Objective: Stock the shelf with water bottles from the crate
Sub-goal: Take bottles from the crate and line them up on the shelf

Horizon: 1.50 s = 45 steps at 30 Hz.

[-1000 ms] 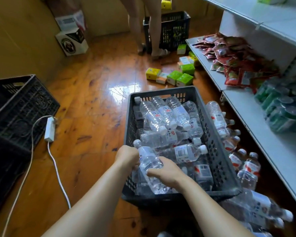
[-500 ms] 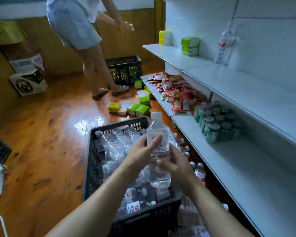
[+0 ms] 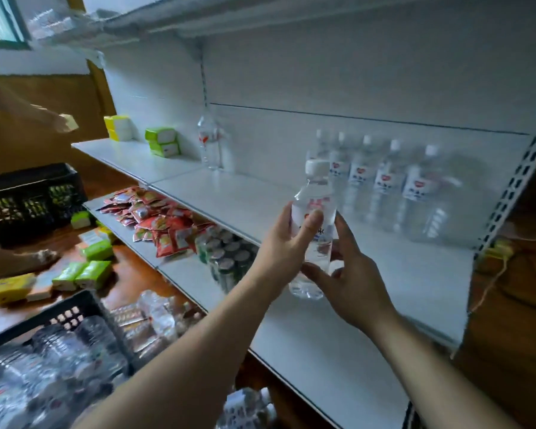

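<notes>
I hold one clear water bottle point(image 3: 313, 218) with a white cap upright in front of the middle white shelf point(image 3: 248, 202). My left hand point(image 3: 287, 243) grips its body from the left, thumb across the label. My right hand point(image 3: 347, 274) holds its lower part from the right. A row of several water bottles point(image 3: 384, 184) stands at the right end of that shelf, just behind the held one. The black crate point(image 3: 84, 308) with many bottles lies at the lower left on the floor.
A lone bottle point(image 3: 209, 144) and green and yellow boxes point(image 3: 163, 142) stand further left on the same shelf. The shelf below holds red snack packets point(image 3: 158, 221) and green cans point(image 3: 226, 255). Boxes point(image 3: 84, 274) lie on the wooden floor. Another black crate point(image 3: 28, 202) and a person's arm point(image 3: 28, 109) are at left.
I lifted a bottle out of the crate with both hands and raised it to the middle shelf. My view swung up from the crate to the shelves.
</notes>
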### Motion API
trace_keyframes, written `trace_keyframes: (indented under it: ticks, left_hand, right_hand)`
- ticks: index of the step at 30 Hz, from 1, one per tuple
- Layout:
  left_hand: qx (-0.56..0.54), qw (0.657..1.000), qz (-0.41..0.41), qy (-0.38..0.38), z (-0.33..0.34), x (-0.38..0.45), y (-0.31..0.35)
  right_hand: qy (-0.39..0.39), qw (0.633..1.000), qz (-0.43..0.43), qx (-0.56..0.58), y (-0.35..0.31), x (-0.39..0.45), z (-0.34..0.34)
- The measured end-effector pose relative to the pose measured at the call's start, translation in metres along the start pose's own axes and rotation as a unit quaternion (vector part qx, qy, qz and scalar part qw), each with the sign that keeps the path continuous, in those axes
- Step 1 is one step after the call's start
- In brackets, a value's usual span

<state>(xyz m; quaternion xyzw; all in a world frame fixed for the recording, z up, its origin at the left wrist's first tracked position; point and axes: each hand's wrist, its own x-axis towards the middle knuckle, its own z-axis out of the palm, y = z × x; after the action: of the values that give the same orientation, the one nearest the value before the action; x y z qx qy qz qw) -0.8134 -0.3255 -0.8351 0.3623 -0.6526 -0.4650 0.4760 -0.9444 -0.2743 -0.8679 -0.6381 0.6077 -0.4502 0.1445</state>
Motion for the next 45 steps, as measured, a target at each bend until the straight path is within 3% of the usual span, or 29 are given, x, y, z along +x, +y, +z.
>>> trace_keyframes:
  ticks: [8, 13, 18, 26, 33, 38, 41, 45]
  left_hand:
    - [0.074, 0.987, 0.021, -0.139, 0.126, 0.040, -0.015]
    - [0.094, 0.978, 0.003, -0.186, 0.174, 0.053, -0.046]
    - [0.311, 0.927, 0.032, -0.207, 0.202, 0.075, -0.072]
    - [0.360, 0.914, 0.070, -0.174, 0.214, 0.103, -0.083]
    - [0.349, 0.917, 0.067, -0.179, 0.213, 0.105, -0.085]
    - [0.323, 0.926, 0.058, -0.184, 0.210, 0.103, -0.083]
    - [0.245, 0.954, 0.034, -0.170, 0.198, 0.098, -0.079]
    - [0.063, 0.991, -0.049, -0.111, 0.157, 0.076, -0.071]
  right_hand:
    - [0.114, 0.985, 0.110, -0.073, 0.080, -0.002, -0.083]
    - [0.189, 0.969, 0.110, -0.116, 0.117, 0.008, -0.105]
    - [0.242, 0.953, 0.125, -0.134, 0.151, 0.030, -0.127]
    - [0.248, 0.933, 0.162, -0.203, 0.183, 0.080, -0.130]
    - [0.262, 0.920, 0.171, -0.234, 0.179, 0.089, -0.121]
    - [0.175, 0.896, 0.237, -0.333, 0.160, 0.070, -0.127]
    - [0.163, 0.891, 0.217, -0.363, 0.136, 0.048, -0.126]
    - [0.123, 0.933, 0.112, -0.320, 0.096, 0.042, -0.108]
